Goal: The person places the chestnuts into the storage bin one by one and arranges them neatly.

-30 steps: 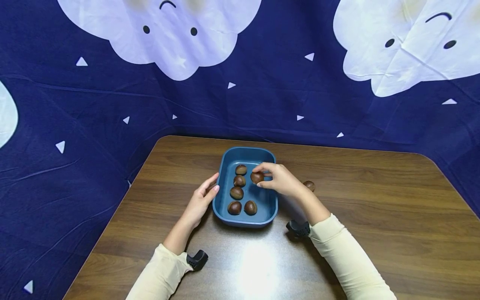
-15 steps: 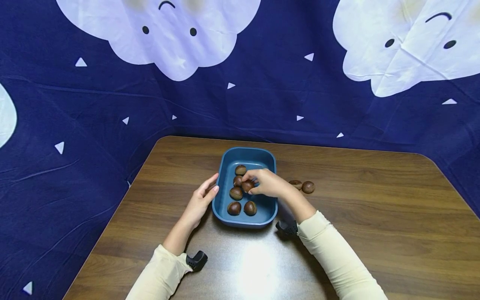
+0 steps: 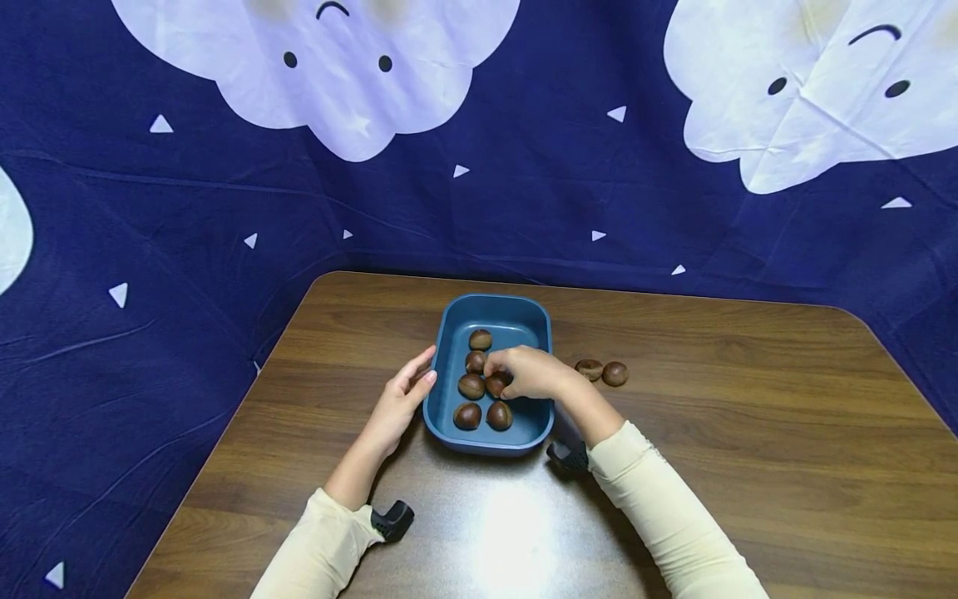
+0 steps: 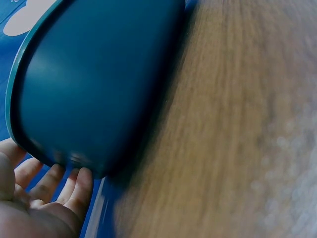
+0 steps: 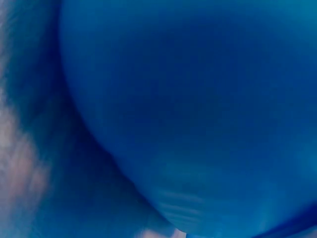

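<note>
My right hand reaches over the right rim of a blue rectangular box and pinches a brown chestnut low inside it. That chestnut is partly hidden by the fingers. To its left, several chestnuts form a column, one of them a chestnut right beside it. Nearer the front sits another chestnut on the right. My left hand touches the box's left side with extended fingers; in the left wrist view its fingertips meet the blue wall. The right wrist view is blurred and filled mostly by blue box wall.
Two chestnuts lie side by side on the wooden table right of the box, one a chestnut behind the right forearm. A dark blue cloth with white clouds hangs behind the table. Black wrist cameras stick out near both cuffs.
My right hand has carried its chestnut left and toward the box's front, down beside the left column. The forearm's shift uncovers a second chestnut on the table. The left hand stays put.
</note>
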Demonstrator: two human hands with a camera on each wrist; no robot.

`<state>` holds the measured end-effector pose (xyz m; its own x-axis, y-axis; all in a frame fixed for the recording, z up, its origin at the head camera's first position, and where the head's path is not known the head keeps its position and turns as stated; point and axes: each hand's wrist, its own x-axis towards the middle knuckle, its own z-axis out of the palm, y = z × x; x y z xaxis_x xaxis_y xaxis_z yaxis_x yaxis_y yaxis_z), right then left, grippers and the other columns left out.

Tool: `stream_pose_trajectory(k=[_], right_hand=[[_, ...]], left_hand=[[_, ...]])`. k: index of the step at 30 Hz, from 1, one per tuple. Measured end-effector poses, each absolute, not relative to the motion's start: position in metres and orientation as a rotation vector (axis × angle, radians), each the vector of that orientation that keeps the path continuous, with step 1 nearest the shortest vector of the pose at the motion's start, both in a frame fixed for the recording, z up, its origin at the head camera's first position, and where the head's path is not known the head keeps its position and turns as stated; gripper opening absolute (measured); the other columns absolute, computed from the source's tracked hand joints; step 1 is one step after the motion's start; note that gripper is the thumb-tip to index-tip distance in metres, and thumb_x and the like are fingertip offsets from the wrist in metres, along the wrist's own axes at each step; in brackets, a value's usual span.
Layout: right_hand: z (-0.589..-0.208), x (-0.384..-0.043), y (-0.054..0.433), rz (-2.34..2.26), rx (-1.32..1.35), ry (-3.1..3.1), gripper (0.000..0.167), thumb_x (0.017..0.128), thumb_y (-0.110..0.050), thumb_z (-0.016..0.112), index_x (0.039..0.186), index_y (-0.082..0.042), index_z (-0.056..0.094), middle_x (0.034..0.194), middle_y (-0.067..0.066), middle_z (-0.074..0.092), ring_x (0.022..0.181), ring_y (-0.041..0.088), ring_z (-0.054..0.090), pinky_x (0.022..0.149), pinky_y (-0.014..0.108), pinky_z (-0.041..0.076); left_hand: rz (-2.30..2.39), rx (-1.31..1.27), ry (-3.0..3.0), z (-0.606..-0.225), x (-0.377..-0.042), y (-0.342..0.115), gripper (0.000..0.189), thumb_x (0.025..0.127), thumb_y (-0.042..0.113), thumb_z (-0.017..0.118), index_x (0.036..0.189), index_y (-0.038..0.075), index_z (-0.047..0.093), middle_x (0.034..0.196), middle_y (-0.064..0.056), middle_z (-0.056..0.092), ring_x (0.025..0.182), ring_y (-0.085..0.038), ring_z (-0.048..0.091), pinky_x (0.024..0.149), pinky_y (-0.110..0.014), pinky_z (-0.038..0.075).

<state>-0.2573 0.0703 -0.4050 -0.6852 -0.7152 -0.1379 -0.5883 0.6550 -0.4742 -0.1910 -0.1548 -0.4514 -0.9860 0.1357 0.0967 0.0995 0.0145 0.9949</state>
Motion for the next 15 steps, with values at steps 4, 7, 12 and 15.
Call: stream_pose_trajectory(k=[4, 7, 12, 15], right_hand=[[-0.4064, -0.2561, 0.0687, -0.498, -1.030, 2.592, 0.030, 0.074, -0.006, 0.072, 0.099, -0.017, 0.061, 0.098, -0.002, 0.060, 0.089, 0.014, 0.054, 0.072, 0.030, 0.044], [-0.4063, -0.2550, 0.0682, -0.472, -1.036, 2.604, 0.028, 0.075, -0.009, 0.072, 0.099, -0.019, 0.062, 0.099, -0.003, 0.060, 0.091, 0.014, 0.055, 0.075, 0.032, 0.045], [-0.4064, -0.2545, 0.0687, -0.486, -1.046, 2.610, 0.029, 0.076, -0.010, 0.072, 0.101, -0.019, 0.062, 0.102, -0.003, 0.061, 0.095, 0.015, 0.055, 0.077, 0.032, 0.044], [-0.4065, -0.2542, 0.0695, -0.513, -1.046, 2.610, 0.029, 0.077, -0.011, 0.071, 0.103, -0.018, 0.062, 0.105, -0.003, 0.061, 0.098, 0.015, 0.055, 0.078, 0.033, 0.044]], left_hand=[[2.175, 0.252, 2.221, -0.4508, -0.1906, -0.1547, 0.045, 0.094, 0.021, 0.050, 0.136, 0.011, 0.039, 0.136, -0.011, 0.039, 0.122, -0.020, 0.037, 0.100, -0.037, 0.028], [2.174, 0.257, 2.226, -0.4508, -0.1905, -0.1549, 0.045, 0.094, 0.021, 0.049, 0.136, 0.010, 0.039, 0.137, -0.013, 0.038, 0.123, -0.022, 0.036, 0.100, -0.038, 0.027], [2.172, 0.267, 2.225, -0.4510, -0.1907, -0.1551, 0.046, 0.094, 0.021, 0.049, 0.137, 0.008, 0.038, 0.137, -0.015, 0.037, 0.124, -0.024, 0.035, 0.100, -0.039, 0.027], [2.173, 0.257, 2.218, -0.4510, -0.1906, -0.1550, 0.046, 0.094, 0.022, 0.049, 0.137, 0.009, 0.038, 0.137, -0.014, 0.038, 0.123, -0.023, 0.036, 0.100, -0.038, 0.028]])
